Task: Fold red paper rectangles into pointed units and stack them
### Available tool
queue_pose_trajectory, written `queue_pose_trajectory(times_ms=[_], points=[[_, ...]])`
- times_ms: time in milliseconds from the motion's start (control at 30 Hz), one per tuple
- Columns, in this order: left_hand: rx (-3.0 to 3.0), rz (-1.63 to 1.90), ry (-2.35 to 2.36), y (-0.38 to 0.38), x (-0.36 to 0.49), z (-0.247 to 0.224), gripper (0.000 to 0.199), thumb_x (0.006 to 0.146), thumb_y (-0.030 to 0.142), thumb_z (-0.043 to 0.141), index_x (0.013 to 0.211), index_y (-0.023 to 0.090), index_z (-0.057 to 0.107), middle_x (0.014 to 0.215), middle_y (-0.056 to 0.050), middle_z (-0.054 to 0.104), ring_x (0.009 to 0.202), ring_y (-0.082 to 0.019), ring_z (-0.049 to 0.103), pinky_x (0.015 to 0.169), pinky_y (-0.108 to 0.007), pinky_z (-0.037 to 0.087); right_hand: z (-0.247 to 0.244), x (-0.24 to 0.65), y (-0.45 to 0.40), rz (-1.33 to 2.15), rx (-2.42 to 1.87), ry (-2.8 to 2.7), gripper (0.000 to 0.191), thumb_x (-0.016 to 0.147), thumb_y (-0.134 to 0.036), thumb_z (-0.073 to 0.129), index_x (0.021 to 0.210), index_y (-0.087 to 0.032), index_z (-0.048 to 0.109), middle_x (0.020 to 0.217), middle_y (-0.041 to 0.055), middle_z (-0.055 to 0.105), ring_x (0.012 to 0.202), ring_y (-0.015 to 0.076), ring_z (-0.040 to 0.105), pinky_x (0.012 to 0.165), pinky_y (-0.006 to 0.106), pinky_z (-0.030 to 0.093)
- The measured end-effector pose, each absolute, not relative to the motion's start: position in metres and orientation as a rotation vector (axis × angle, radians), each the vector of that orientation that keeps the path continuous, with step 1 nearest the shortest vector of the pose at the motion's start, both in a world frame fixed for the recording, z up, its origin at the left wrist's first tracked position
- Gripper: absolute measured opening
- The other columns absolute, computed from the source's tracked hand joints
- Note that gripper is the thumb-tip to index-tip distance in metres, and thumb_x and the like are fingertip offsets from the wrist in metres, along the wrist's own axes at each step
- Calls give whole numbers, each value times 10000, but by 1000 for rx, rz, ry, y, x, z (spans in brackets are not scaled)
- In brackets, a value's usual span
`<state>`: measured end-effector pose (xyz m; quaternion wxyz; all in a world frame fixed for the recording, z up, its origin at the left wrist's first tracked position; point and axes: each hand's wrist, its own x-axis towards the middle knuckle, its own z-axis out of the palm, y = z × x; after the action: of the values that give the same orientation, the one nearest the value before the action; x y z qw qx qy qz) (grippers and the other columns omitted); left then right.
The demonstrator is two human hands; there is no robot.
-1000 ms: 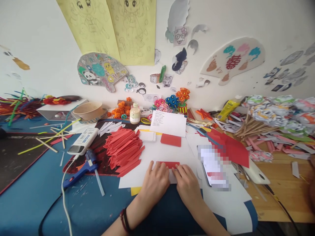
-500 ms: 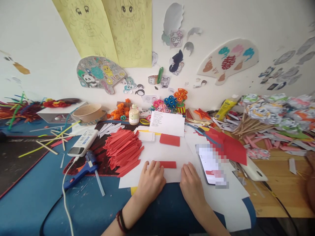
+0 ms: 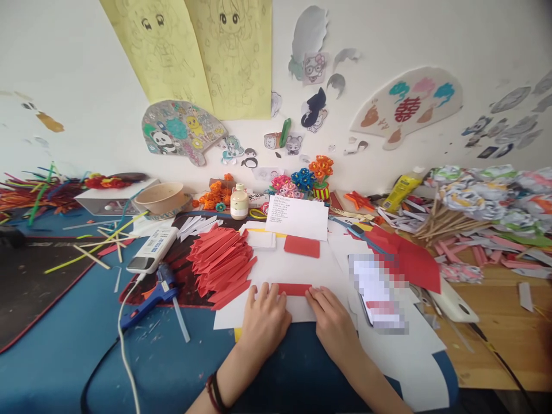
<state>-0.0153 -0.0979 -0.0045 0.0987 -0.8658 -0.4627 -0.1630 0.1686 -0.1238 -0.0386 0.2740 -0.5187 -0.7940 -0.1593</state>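
Note:
A narrow red paper strip (image 3: pixel 295 289) lies flat on a sheet of white paper (image 3: pixel 284 267). Over its left end bend the fingers of my left hand (image 3: pixel 266 315), closed on the strip, with the thumb mostly hidden. At the opposite end, the fingertips of my right hand (image 3: pixel 330 310) are pressed together on the strip. Just beyond it is a wider red paper rectangle (image 3: pixel 302 246). A heap of folded red paper strips (image 3: pixel 222 261) sits left of my left hand. Right of my right hand, a phone (image 3: pixel 375 293) lies with its screen partly blurred.
A blue glue gun (image 3: pixel 149 302) and a white power bank (image 3: pixel 153 250) with a cable are at the left. Behind the paper stand a handwritten card (image 3: pixel 297 218) and a small bottle (image 3: pixel 240 202). Red sheets (image 3: pixel 409 261) lie at the right, near wrapped paper flowers (image 3: pixel 478 195).
My right hand has moved left and its fingers have come onto the right end of the red paper strip. My left hand stays at the left end. The view has shifted slightly.

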Motion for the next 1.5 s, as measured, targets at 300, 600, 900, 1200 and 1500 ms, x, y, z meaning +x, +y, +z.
queue_pose_trajectory(times_ms=[300, 600, 900, 1200, 1500], points=[[-2480, -474, -1509, -101, -17, 3, 183, 799, 169, 527, 897, 199, 680, 1030, -97, 627, 999, -297, 517, 873, -489, 380, -35, 169, -126, -396, -1406, -2121, 477, 848, 95, 317, 1115, -67, 678, 1062, 133, 696, 1051, 259, 619, 906, 417, 557], [-2405, -503, -1615, -105, -26, 0, 209, 820, 155, 510, 941, 210, 672, 1185, -85, 620, 1100, -320, 500, 875, -505, 358, -37, 171, -127, -322, -1438, -2090, 471, 871, 70, 316, 1152, -87, 660, 1091, 130, 686, 1077, 264, 612, 894, 425, 564], [-2388, -505, -1421, -102, -22, 8, 220, 884, 120, 480, 1036, 179, 629, 1108, -89, 635, 1023, -267, 532, 893, -453, 362, -37, 170, -126, -229, -1398, -2021, 473, 870, 49, 330, 1154, -129, 664, 1070, 123, 694, 1074, 255, 618, 923, 441, 547], [-2720, -336, -944, -67, -11, 10, 214, 895, 30, 420, 930, 147, 596, 802, -68, 608, 766, -206, 553, 737, -335, 422, -13, 186, -113, 391, -1459, -1515, 282, 937, -310, 476, 1102, -189, 671, 1048, 107, 670, 949, 234, 644, 841, 378, 546], [-3071, -1294, -1876, -69, -2, 29, 319, 940, 315, 442, 795, 166, 684, 682, -3, 664, 600, -113, 526, 609, -215, 397, 20, 174, -82, 951, -1343, -1359, 395, 842, -520, 587, 691, -161, 655, 634, 30, 616, 608, 170, 565, 605, 286, 465]])
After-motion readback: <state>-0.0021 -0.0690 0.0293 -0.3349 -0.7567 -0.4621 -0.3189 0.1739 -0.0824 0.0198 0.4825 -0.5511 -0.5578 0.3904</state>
